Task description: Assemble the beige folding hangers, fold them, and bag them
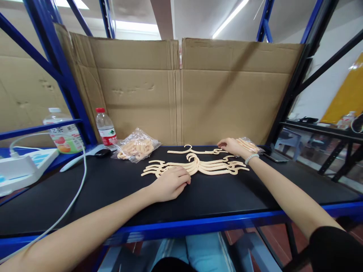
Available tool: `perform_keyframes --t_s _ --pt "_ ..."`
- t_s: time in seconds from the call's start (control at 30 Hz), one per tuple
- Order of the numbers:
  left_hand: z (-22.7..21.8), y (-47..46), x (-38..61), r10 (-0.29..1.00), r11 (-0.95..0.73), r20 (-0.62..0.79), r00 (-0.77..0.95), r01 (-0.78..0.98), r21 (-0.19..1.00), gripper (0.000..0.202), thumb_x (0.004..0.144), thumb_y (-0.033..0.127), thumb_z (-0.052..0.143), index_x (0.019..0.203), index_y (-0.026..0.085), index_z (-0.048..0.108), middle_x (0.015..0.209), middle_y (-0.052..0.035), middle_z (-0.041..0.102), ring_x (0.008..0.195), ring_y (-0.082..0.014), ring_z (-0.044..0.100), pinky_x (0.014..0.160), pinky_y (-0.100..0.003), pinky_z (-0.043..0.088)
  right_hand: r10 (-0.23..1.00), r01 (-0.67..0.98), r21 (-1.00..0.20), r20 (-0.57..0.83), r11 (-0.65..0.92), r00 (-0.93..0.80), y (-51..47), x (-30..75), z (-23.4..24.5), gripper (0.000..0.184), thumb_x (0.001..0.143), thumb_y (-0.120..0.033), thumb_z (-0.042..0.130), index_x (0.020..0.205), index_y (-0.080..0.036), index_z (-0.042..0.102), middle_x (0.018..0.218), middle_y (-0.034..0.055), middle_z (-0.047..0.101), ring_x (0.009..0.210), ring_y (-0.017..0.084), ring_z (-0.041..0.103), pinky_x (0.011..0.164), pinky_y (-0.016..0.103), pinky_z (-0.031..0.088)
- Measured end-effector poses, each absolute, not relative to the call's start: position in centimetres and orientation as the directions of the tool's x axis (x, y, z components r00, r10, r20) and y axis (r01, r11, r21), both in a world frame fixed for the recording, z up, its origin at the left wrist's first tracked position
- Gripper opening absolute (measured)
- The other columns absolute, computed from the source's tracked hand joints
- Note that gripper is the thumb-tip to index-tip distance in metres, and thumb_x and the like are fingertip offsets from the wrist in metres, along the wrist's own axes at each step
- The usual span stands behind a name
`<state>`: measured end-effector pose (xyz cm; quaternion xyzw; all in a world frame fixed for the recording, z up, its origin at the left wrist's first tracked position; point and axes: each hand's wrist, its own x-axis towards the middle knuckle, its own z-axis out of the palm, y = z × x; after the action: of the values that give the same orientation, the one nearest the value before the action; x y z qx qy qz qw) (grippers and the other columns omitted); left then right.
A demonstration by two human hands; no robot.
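Several cream-coloured clothes hangers [217,168] lie overlapped in a row on the black tabletop, their hooks bunched near the middle. My left hand [172,184] rests palm down over the left arm of the nearest ones, its fingers curled together; what lies under them is hidden. Behind the row lies a single hanger [190,151], hook pointing away from me. At that hanger's right end is my right hand [234,146], with bent fingers closed at the tip. Just beside that hand, partly behind the wrist, sits a clear bag of hangers [249,145].
Further left lies another clear bag of cream parts [138,147]. Near it stand a red-capped water bottle [106,128], a larger bottle [64,132] and a black mouse [102,153]. A white cable [82,181] crosses the left side from a power strip [36,166]. A phone [275,156] lies right.
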<state>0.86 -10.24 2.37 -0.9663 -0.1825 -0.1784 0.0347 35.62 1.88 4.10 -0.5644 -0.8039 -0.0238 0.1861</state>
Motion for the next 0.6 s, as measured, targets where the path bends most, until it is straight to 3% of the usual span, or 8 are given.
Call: perform_keyframes --t_s 0.2,0.37,0.6 --pt "2.5 -10.4 0.9 0.35 -0.928 0.355 0.867 0.373 0.006 0.018 0.086 0.012 0.041 0.093 0.018 0.056 0.095 -0.0067 0.06 0.093 -0.0202 0.053 0.086 -0.033 0.041 0.903 0.909 -0.087 0.183 0.408 -0.388 5.4 34.3 3.5 0.041 0.071 -0.002 0.055 0.107 -0.018 0.07 0.109 0.0066 0.068 0.103 0.022 0.062 0.091 0.028 0.046" --pt "2.4 -10.4 0.8 0.354 -0.926 0.345 0.869 0.377 0.001 0.019 0.086 0.012 0.04 0.094 0.019 0.056 0.096 -0.0064 0.059 0.094 -0.02 0.053 0.086 -0.033 0.041 0.899 0.895 -0.11 0.119 0.433 -0.421 6.8 33.5 3.1 0.031 0.071 -0.007 0.059 0.098 -0.017 0.072 0.099 0.0057 0.071 0.09 0.019 0.065 0.08 0.022 0.048" --pt "2.7 -10.5 1.0 0.351 -0.928 0.36 0.864 0.372 0.011 0.02 0.085 0.012 0.04 0.093 0.018 0.057 0.095 -0.0067 0.06 0.092 -0.0199 0.054 0.084 -0.032 0.043 0.903 0.896 -0.137 0.147 0.423 -0.404 7.3 32.8 3.0 0.012 0.067 -0.006 0.062 0.069 -0.015 0.069 0.07 0.0042 0.068 0.066 0.015 0.061 0.061 0.021 0.043"
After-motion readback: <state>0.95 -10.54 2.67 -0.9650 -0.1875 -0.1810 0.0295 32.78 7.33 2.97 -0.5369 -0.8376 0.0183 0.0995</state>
